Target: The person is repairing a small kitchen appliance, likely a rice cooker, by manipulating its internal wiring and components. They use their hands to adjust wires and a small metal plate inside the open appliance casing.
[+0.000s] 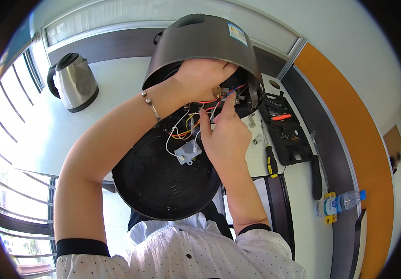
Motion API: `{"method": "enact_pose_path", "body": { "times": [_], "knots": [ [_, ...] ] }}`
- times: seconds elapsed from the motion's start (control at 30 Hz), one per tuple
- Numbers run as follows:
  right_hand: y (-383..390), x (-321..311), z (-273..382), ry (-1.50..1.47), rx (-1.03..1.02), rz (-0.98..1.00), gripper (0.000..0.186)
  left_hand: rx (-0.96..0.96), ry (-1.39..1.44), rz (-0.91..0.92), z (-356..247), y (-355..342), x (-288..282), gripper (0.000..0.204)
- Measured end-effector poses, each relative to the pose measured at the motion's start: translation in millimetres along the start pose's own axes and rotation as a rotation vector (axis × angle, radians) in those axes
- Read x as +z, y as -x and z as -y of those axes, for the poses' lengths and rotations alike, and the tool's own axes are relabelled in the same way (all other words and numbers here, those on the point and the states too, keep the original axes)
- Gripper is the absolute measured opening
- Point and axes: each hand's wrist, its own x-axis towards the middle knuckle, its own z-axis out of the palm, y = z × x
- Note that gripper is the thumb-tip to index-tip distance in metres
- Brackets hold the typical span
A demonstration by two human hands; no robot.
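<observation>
A dark grey-brown electric cooker body (200,42) lies tipped on the table, its open underside facing me. My left hand (205,76) reaches over the rim into it; most of its fingers are hidden inside. Lower down, my right hand (228,132) has its index finger stretched to the parts inside, thumb held apart beside the wires, other fingers curled. Red, white and yellow wires (182,132) run from the body to a small grey box (189,151). That box rests in the round black bottom cover (163,181), which hangs open toward my lap.
A steel kettle (75,81) stands at the left on the white table (121,69). On the right lie a black tool case (286,135), a yellow-and-black screwdriver (270,160) and small metal pieces (257,138). A water bottle (342,203) lies farther right, by the orange-and-grey partition (349,116).
</observation>
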Motion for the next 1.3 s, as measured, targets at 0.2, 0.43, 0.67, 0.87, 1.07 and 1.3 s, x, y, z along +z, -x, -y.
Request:
{"method": "enact_pose_path", "body": {
  "times": [0.2, 0.43, 0.67, 0.87, 1.07, 1.3],
  "knots": [
    [1, 5, -2, -0.012, -0.108, -0.084, 0.058, -0.021, -0.010, 0.042, 2, 3, 3, 0.060],
    [14, 23, -10, -0.133, -0.166, -0.066, 0.056, -0.055, 0.006, 0.123, 2, -1, -1, 0.065],
    [15, 21, -20, -0.267, -0.197, -0.113, 0.043, -0.120, 0.038, 0.191, -3, -2, -5, 0.066],
    [11, 27, -38, -1.504, 0.478, -0.134, 0.017, -0.110, 0.040, 0.172, -2, -2, -4, 0.067],
    [-5, 34, -47, -1.904, 0.663, 0.053, 0.014, -0.133, 0.050, 0.206, -4, -4, -5, 0.066],
    [-7, 30, -48, -1.973, 0.744, 0.132, 0.012, -0.111, 0.035, 0.166, -4, -3, -4, 0.063]
  ]
}}
